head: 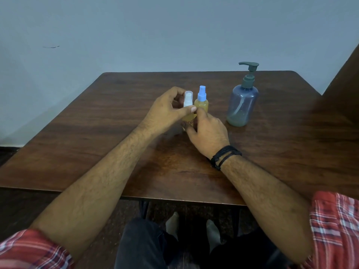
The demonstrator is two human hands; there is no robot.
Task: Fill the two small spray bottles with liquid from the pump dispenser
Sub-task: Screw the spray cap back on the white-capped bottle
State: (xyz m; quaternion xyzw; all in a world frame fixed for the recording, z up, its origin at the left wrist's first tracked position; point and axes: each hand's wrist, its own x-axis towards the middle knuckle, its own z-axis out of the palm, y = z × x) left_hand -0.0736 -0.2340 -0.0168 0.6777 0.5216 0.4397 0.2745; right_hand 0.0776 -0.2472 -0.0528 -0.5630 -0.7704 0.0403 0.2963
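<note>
Left hand [171, 107] pinches the clear-capped spray bottle [188, 111] at its neck; right hand [207, 133] grips its base on the table [97, 142].
Head view: I would steady the base and seat the cap straight. Blue-topped spray bottle [201, 102] stands touching behind; pump dispenser [242, 101] stands apart to the right. Fingers hide the label and the fill level.

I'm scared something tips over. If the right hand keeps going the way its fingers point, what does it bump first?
Probably the white-capped spray bottle, which the right hand already touches low down, though depth is unclear.
</note>
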